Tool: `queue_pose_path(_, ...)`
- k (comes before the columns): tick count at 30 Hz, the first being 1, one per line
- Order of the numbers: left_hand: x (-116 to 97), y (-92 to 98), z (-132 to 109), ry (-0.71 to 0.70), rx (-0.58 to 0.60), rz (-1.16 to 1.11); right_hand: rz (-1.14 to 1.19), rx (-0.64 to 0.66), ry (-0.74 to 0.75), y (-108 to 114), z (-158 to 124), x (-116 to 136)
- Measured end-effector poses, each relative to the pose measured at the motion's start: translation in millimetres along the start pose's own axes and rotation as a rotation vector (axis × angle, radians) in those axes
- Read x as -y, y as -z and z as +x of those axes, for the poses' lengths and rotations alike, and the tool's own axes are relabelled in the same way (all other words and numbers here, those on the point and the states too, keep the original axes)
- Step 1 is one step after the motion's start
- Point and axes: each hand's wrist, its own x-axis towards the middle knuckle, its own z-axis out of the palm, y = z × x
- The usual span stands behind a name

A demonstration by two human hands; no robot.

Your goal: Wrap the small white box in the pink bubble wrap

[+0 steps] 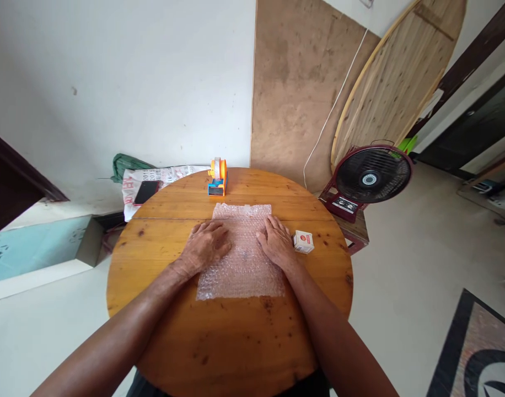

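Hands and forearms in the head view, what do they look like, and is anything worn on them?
The left hand and right hand are bare, with no gloves or watch visible. The left forearm and right forearm are uncovered; no sleeve shows in frame. Dark clothing shows at the bottom edge.
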Motion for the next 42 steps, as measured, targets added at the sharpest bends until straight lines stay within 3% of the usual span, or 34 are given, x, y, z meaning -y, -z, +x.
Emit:
queue_pose_path(12, -3, -0.7, 1, -0.074, 0.05, -0.013, 0.0, 0.007, 0.012, 1, 1, -1)
queue_pose_path(22, 0, -7.6, -1, 0.025, 0.099, 0.087, -0.015, -0.01, 0.001, -1, 1, 0)
queue_pose_path(39, 10, -0.4, 2, 0.024, 0.168, 0.039, -0.031, -0.028, 0.029, -5, 3, -8)
queue_pose_path(42, 5, 0.9, 1, 0.008, 0.137, 0.021, -0.044, -0.029, 0.029, -5, 3, -8)
